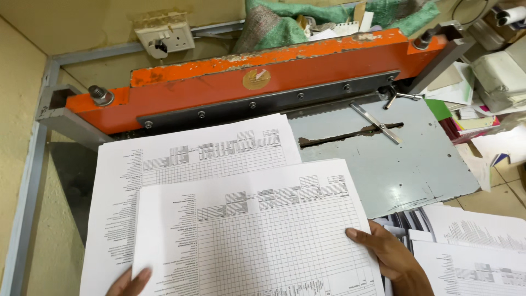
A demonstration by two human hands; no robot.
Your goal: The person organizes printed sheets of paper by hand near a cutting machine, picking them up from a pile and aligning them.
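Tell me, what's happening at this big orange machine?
A person holds a printed sheet of tables with both hands: the left hand at its bottom edge, the right hand at its right side. It lies over a second similar sheet on the grey bed of a paper cutter with an orange bar. More printed sheets sit to the right.

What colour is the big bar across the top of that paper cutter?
The bar is orange, chipped and worn along its top edge; the head view shows it.
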